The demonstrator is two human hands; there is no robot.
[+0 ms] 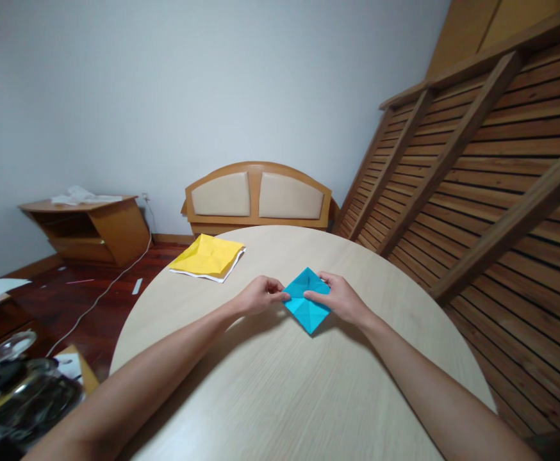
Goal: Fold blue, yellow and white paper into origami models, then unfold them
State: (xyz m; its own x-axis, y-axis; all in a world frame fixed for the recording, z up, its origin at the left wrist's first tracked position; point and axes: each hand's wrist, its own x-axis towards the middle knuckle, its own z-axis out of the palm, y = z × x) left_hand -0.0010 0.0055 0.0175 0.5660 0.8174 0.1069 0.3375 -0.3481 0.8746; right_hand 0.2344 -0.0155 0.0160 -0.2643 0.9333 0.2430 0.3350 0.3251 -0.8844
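Both hands pinch the blue folded paper [307, 299] on the round table [280, 384] — left hand [259, 295] at its left corner, right hand [336, 298] on top; no writing is readable

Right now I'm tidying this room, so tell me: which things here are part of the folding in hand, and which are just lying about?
In hand:
- blue paper, pinched by the left hand and right hand
- round table it lies on

Lying about:
- yellow paper on white sheets
- papers on the side cabinet
- glass pot
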